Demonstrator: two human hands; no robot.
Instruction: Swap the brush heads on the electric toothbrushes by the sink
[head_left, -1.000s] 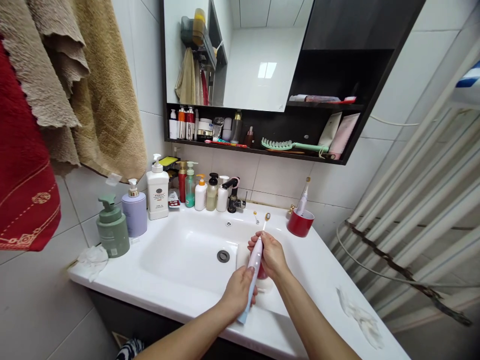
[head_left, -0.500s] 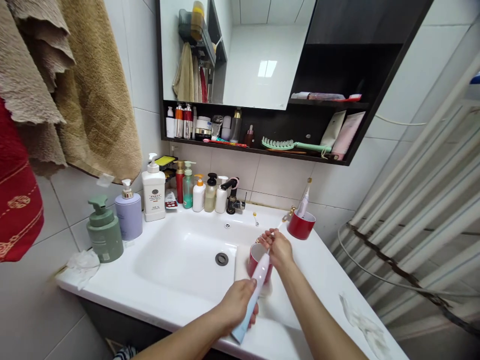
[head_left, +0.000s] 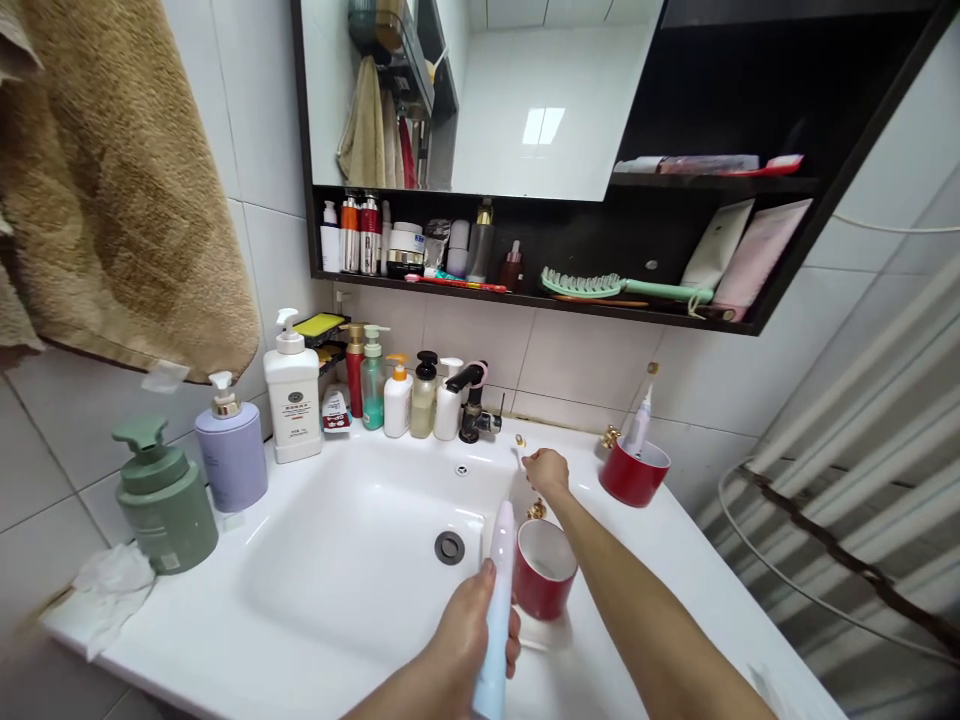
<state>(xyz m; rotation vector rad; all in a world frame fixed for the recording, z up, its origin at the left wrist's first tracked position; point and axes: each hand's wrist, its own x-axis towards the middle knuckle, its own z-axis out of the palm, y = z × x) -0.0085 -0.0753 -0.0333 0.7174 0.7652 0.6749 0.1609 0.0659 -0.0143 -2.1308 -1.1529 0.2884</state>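
In my left hand (head_left: 480, 625) is the handle of an electric toothbrush (head_left: 496, 610), pale pink at the top and light blue below, with no brush head on it. It points up over the right side of the white sink (head_left: 337, 570). My right hand (head_left: 547, 472) is closed at the sink's back right rim. A small white toothbrush head (head_left: 520, 446) with a yellowish tip juts from its fingers, which partly hide it. Below that hand a red cup (head_left: 541, 590), white inside with a gold handle, stands on the sink's right ledge.
A second red cup (head_left: 634, 480) holds another electric toothbrush (head_left: 641, 425) at the back right. A black faucet (head_left: 474, 405) and several pump bottles (head_left: 397, 402) line the back rim. Overhead juts a dark cabinet (head_left: 525, 297). A towel (head_left: 127, 200) hangs at left.
My right hand has moved from beside the tip of the toothbrush handle to the back rim. The handle in my left hand is more upright. The view has shifted closer.
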